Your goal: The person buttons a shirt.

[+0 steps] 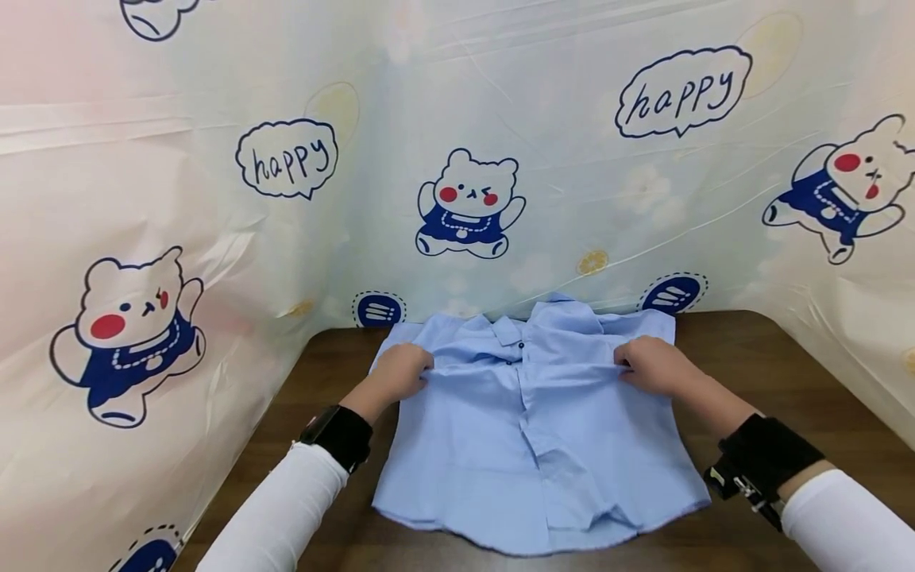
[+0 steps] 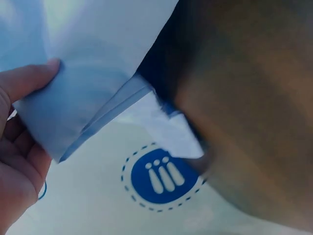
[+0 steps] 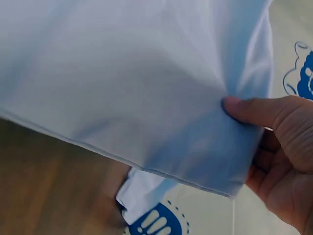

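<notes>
A light blue button-up shirt [image 1: 465,445] is spread over the brown table, its rounded hem towards me and its collar [image 1: 507,330] at the far edge. Small dark buttons [image 1: 521,345] show near the collar. My left hand [image 1: 403,371] pinches the cloth on the left side, and my right hand [image 1: 654,365] pinches it on the right side at about the same height. Creases run across the shirt between the hands. In the left wrist view, the left thumb [image 2: 34,78] presses on a folded edge. The right thumb [image 3: 249,110] lies on the fabric in the right wrist view.
The dark wooden table [image 1: 743,357] has rounded far corners. Behind and beside it hangs a pale curtain [image 1: 557,206] printed with bears and the word "happy". The shirt's collar end reaches this curtain. Black straps with devices [image 1: 775,457] sit on both wrists.
</notes>
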`<move>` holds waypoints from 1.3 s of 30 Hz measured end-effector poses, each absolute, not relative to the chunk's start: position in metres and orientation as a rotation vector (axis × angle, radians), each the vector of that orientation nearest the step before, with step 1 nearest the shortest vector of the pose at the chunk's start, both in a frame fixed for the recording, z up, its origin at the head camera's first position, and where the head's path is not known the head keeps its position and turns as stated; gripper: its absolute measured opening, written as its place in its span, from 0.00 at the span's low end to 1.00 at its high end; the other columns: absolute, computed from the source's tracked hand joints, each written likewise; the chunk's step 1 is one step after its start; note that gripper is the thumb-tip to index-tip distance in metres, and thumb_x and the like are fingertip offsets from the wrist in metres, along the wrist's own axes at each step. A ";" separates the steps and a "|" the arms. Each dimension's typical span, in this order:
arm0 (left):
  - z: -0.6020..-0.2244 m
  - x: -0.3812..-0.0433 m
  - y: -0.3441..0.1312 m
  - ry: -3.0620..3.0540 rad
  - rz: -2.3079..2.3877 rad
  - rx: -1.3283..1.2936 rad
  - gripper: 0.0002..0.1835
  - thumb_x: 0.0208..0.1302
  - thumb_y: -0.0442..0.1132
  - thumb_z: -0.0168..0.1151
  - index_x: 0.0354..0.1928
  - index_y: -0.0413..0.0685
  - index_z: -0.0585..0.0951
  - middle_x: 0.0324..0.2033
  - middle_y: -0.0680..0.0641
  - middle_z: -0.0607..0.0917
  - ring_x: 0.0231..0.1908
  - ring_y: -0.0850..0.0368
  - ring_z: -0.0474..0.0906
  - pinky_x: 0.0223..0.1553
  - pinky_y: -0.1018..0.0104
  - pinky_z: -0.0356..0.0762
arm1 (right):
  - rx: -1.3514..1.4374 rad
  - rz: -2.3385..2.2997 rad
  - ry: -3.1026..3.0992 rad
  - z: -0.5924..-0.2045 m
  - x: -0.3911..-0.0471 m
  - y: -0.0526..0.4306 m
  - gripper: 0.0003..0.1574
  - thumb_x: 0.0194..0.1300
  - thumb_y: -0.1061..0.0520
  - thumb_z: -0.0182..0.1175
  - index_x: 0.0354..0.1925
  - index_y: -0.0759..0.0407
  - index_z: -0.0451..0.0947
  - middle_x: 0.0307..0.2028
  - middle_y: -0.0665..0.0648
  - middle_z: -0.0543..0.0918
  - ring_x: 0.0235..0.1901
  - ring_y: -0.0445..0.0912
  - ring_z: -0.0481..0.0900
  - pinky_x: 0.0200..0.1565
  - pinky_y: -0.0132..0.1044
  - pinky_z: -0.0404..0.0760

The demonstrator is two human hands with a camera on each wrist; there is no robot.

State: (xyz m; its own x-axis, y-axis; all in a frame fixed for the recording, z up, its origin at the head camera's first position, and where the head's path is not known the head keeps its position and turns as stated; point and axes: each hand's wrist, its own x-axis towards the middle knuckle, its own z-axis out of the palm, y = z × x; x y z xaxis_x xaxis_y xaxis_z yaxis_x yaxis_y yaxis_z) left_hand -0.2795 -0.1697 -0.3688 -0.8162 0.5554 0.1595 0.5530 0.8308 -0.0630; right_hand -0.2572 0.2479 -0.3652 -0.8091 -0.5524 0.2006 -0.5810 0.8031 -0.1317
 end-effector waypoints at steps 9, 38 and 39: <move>-0.342 -0.292 -0.160 -2.336 0.063 -0.802 0.16 0.60 0.24 0.61 0.17 0.45 0.72 0.14 0.49 0.66 0.16 0.56 0.64 0.16 0.66 0.60 | 0.783 0.019 -2.163 -0.355 -0.278 0.251 0.11 0.53 0.74 0.59 0.22 0.64 0.68 0.21 0.60 0.73 0.20 0.55 0.73 0.18 0.45 0.72; -0.404 -0.157 -0.174 -2.890 -0.061 -1.374 0.09 0.51 0.29 0.66 0.25 0.51 0.78 0.45 0.43 0.86 0.43 0.52 0.82 0.35 0.64 0.79 | 1.377 0.375 -2.582 -0.428 -0.157 0.274 0.27 0.35 0.74 0.64 0.23 0.47 0.65 0.35 0.57 0.80 0.36 0.51 0.81 0.30 0.34 0.74; -0.403 -0.153 -0.175 -2.895 -0.050 -1.376 0.09 0.51 0.30 0.66 0.24 0.51 0.77 0.45 0.43 0.86 0.43 0.52 0.82 0.34 0.64 0.78 | 1.379 0.382 -2.588 -0.429 -0.154 0.273 0.27 0.35 0.74 0.64 0.23 0.47 0.65 0.35 0.57 0.80 0.37 0.52 0.81 0.29 0.33 0.73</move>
